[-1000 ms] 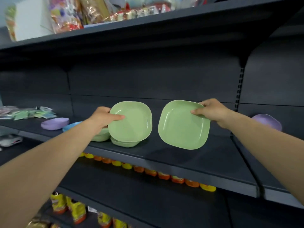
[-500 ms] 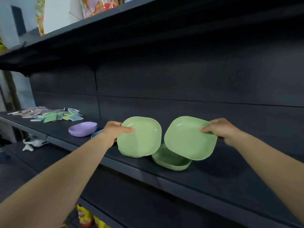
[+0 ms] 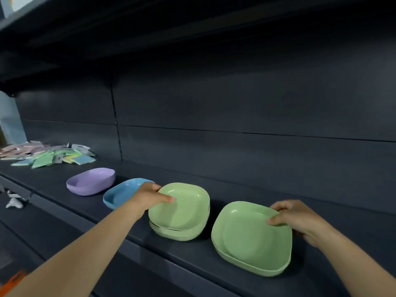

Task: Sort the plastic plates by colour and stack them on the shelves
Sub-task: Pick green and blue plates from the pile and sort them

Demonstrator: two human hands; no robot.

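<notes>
On the dark shelf [image 3: 214, 258], 2 piles of green plates stand side by side, a little apart. Left hand [image 3: 147, 197] pinches the top plate of the left green pile [image 3: 182, 213], thumb on its inner face and the other fingers behind the rim. Right hand [image 3: 297, 217] pinches the far right rim of the top plate of the right green pile [image 3: 250, 239]. Further left lie a blue plate [image 3: 120, 192], a purple plate [image 3: 90, 181] and coloured packets [image 3: 49, 154].
</notes>
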